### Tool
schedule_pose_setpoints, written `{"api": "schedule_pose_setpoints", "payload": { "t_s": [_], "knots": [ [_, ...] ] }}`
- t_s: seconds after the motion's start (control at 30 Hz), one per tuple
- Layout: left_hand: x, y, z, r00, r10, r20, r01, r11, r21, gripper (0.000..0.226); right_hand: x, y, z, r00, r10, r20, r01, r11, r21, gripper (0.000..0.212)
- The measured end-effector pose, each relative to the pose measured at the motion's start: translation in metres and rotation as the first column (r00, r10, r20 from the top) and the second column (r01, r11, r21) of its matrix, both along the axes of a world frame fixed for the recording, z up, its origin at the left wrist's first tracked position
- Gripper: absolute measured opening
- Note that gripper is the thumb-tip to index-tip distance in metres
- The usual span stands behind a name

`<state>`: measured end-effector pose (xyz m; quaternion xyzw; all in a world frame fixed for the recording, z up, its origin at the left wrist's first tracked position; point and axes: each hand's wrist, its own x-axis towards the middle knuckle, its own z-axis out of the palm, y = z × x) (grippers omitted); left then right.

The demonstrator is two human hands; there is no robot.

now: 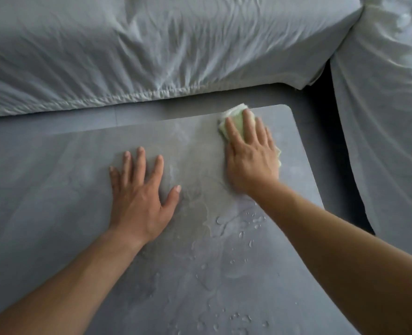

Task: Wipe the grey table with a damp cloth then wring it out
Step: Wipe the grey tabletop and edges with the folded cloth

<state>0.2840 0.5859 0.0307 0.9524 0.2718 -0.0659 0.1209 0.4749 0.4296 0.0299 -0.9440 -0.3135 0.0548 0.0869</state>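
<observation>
The grey table fills the lower part of the head view, its far right corner rounded. A pale green cloth lies folded near that far right corner. My right hand presses flat on top of the cloth, fingers spread, covering most of it. My left hand rests flat and open on the bare tabletop to the left, holding nothing. Wet streaks and water drops run across the table between and below my hands.
A sofa under a wrinkled light grey cover runs along the far side of the table, with a second covered section on the right. A narrow strip of grey floor and a dark gap separate them from the table.
</observation>
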Motion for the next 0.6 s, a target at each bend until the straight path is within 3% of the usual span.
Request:
{"api": "schedule_pose_setpoints", "payload": {
  "t_s": [0.07, 0.1, 0.13, 0.23, 0.27, 0.3, 0.4, 0.47, 0.6],
  "knots": [
    [-0.001, 0.001, 0.0, 1.0, -0.003, -0.002, 0.003, 1.0, -0.005, 0.078, -0.015, -0.012, 0.0, 0.963, 0.268, -0.018, -0.269, 0.962, -0.04, 0.054],
    [-0.001, 0.002, 0.0, 1.0, -0.005, -0.002, 0.005, 1.0, -0.007, 0.079, -0.004, -0.017, 0.001, 0.948, 0.317, -0.036, -0.318, 0.947, -0.049, 0.056],
    [-0.002, 0.002, 0.0, 1.0, -0.006, -0.001, 0.006, 1.0, -0.011, 0.079, 0.014, -0.019, 0.002, 0.958, 0.284, -0.036, -0.285, 0.957, -0.057, 0.056],
    [-0.002, 0.003, -0.001, 1.0, -0.009, -0.006, 0.009, 1.0, -0.025, 0.078, 0.055, -0.003, 0.007, 0.989, -0.104, -0.102, 0.101, 0.994, -0.033, 0.058],
    [-0.002, 0.002, -0.001, 1.0, -0.011, -0.01, 0.01, 1.0, -0.027, 0.078, 0.05, 0.01, 0.007, 0.982, -0.157, -0.103, 0.155, 0.987, -0.03, 0.06],
    [-0.002, 0.002, 0.0, 1.0, -0.014, -0.011, 0.013, 0.999, -0.029, 0.078, 0.036, 0.023, 0.007, 0.991, -0.108, -0.078, 0.107, 0.994, -0.026, 0.062],
    [-0.002, 0.003, 0.003, 1.0, -0.013, 0.003, 0.013, 0.999, -0.047, 0.078, -0.005, 0.028, 0.005, 0.935, 0.353, -0.034, -0.354, 0.935, -0.018, 0.059],
    [-0.003, 0.004, 0.004, 1.0, -0.013, 0.002, 0.013, 0.999, -0.05, 0.079, 0.011, 0.018, 0.007, 0.892, 0.449, -0.055, -0.451, 0.892, -0.032, 0.056],
    [-0.002, 0.003, 0.001, 1.0, -0.012, -0.004, 0.012, 0.999, -0.044, 0.079, 0.039, 0.016, 0.012, 0.994, 0.013, -0.112, -0.015, 1.0, -0.018, 0.065]
  ]
}}
